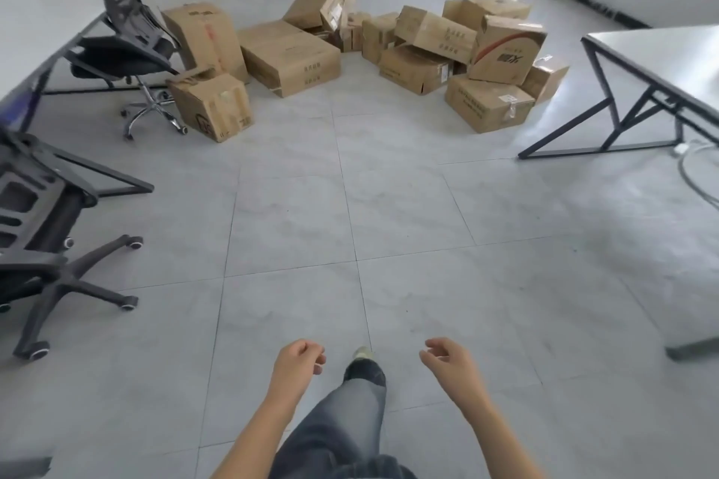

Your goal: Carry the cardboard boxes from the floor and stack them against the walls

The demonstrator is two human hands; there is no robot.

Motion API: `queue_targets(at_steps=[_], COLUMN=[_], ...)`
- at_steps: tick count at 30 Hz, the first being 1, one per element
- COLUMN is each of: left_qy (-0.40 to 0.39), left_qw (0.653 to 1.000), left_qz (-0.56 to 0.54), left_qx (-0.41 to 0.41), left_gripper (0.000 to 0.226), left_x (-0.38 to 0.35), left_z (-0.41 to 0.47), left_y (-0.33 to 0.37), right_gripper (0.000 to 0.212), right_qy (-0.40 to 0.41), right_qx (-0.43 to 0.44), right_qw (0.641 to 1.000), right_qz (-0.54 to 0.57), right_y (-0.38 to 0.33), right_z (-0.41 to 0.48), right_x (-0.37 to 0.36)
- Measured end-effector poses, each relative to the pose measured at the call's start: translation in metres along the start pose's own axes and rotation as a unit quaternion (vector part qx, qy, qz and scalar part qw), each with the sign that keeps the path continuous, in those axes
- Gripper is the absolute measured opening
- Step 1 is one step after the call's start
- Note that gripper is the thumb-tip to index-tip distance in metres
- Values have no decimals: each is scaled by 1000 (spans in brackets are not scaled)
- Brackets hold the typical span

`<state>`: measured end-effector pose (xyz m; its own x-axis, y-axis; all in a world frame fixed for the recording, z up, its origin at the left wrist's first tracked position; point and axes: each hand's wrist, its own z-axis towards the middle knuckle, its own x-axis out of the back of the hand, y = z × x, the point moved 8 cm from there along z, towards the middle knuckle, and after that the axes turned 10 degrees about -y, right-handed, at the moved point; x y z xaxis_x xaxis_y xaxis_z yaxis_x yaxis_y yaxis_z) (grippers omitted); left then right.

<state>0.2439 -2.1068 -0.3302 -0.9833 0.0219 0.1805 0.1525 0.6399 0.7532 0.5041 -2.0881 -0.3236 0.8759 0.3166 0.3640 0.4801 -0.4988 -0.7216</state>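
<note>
Ahead, in the head view, the cardboard boxes (290, 54) are lying in a loose heap on the grey tiled floor (389, 206) at the far side of the room, well apart from the person. Several are leaning on one another, and a box with a red arc (505, 51) is sitting tilted atop the right-hand cluster. A black mesh office chair (124, 31) is standing at the heap's left edge, its wheeled base just beside a small dented box (212, 109). A second chair (46, 237) seems to be lying tipped nearer on the left, its castors sticking out over the tiles. A white table (661, 58) on black legs is flanking the right side, near the rightmost boxes, with a cable (690, 175) trailing beneath it; another table (23, 31) is running behind the upright chair. Low in the frame, the left hand (297, 362) and right hand (447, 362) are hanging forward on bare forearms, fingers loosely curled, each holding nothing. Between them a leg (350, 420) in grey trousers is extending forward, its shoe (363, 354) pointing toward the heap.
</note>
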Motion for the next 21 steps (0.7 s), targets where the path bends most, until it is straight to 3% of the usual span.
queue_targets(at_steps=[3, 7, 11, 21], left_qy=[18, 27, 6, -35], left_qw=[999, 998, 998, 999], left_qz=[-27, -56, -14, 1], left_qx=[0, -29, -61, 6], left_gripper=[19, 19, 17, 23], left_x=[1, 0, -18, -92], left_z=[55, 131, 189, 321], left_y=[36, 126, 212, 290], right_gripper=[22, 28, 29, 36], right_qy=[-12, 32, 76, 4], right_qx=[-6, 7, 28, -20], right_qw=[1000, 999, 997, 1000], right_qz=[-20, -18, 17, 0], right_y=[-21, -75, -127, -158], right_z=[51, 119, 168, 322], right_x=[22, 85, 143, 215])
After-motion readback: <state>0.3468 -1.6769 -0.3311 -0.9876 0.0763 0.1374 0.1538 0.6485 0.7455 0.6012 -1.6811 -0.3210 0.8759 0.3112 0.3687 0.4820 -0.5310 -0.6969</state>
